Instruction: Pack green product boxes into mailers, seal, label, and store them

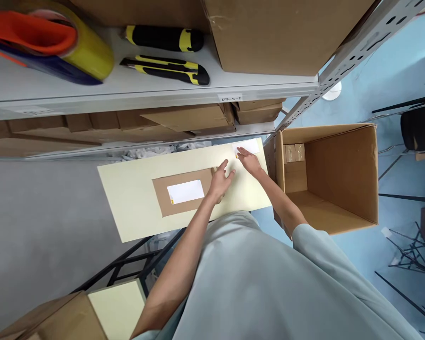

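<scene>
We are seeing the cardboard box lying flat on the cream tabletop, its white label apparently already in place. Our left hand is reaching across its right end, fingers spread. Our right hand is working over white paper that is lying apart from the box, seemingly not yet applied; we cannot tell whether those fingers are pinching it. Farther right, an open carton is standing.

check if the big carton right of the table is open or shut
Open: the big carton has no flap across its mouth, so its inner walls show.
</scene>
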`<state>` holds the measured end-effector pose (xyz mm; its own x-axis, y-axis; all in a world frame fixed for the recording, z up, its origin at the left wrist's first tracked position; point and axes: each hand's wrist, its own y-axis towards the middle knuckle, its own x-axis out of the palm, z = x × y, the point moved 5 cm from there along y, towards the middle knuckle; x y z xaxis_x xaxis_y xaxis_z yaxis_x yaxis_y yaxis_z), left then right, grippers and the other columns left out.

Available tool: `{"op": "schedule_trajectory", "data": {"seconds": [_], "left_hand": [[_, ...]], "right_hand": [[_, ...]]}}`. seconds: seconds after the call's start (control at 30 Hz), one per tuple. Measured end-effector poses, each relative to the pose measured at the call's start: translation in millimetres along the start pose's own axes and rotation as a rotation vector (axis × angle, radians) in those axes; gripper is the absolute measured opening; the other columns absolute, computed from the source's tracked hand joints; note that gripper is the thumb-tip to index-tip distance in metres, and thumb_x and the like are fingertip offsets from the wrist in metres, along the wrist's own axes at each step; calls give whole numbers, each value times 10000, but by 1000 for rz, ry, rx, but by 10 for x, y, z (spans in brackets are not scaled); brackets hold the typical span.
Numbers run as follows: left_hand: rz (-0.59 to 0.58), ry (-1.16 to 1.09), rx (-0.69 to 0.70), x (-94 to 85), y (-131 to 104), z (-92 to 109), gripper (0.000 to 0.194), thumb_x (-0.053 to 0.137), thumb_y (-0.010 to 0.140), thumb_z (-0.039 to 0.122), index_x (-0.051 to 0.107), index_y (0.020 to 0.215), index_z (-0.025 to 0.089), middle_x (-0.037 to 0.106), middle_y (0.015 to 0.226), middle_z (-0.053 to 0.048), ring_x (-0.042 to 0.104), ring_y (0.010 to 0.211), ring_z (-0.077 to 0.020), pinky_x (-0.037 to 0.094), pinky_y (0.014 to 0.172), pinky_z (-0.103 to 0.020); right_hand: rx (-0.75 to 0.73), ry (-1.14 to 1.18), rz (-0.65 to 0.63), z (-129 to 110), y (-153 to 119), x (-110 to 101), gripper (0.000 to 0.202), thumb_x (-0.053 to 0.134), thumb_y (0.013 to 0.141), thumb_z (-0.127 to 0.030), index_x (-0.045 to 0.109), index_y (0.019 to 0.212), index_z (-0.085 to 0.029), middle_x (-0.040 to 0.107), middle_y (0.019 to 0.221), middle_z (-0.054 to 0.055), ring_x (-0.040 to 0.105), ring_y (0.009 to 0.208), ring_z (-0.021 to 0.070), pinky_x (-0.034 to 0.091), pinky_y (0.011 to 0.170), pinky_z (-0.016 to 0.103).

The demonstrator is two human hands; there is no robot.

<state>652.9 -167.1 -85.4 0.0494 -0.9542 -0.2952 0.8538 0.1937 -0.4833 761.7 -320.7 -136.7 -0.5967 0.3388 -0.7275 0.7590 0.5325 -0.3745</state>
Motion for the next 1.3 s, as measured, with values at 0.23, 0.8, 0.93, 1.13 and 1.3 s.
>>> {"op": "schedule_trajectory", "data": {"seconds": [0.23,0.8,0.93,1.13,1.3], "left_hand": [[-56,22,-89,85,-4,2,695,746,1039,406,568,1688,232,573,1733,-184,622,1544,-374,518,1279,-520],[-422,890,277,841,893,685,755,654,1027,242,456,1741,96,223,1911,-214,326,1742,-402,406,1371,-498],[-502,982,308,1045,961,812,803,596,1030,214,356,1790,111,114,1939,-186,335,1711,-421,468,1301,-554],[-572,1040,245,1169,1046,885,921,602,965,177,289,1829,114,32,1955,-130,353,1649,-427,511,1247,-578],[-602,1108,215,1218,1076,920,987,677,934,200,276,1832,108,38,1954,-146,287,1692,-430,506,1245,-549]], "right_hand": [[18,46,19,12,45,-63,426,493,1121,-65,816,1357,-213,600,1735,62,522,1661,234,503,1349,453],[289,539,697,537,-408,-972,304,732,1078,-475,730,1236,-214,834,1078,70,795,1000,215,635,923,329],[407,422,751,686,-598,-1111,382,563,1164,-528,714,1003,-216,791,866,46,761,820,210,572,832,308],[531,298,713,750,-721,-1130,449,457,1210,-480,678,910,-230,769,796,44,750,762,222,521,805,297],[631,284,696,814,-834,-1088,433,512,1189,-440,697,865,-219,775,799,82,750,770,241,525,771,308]]}}
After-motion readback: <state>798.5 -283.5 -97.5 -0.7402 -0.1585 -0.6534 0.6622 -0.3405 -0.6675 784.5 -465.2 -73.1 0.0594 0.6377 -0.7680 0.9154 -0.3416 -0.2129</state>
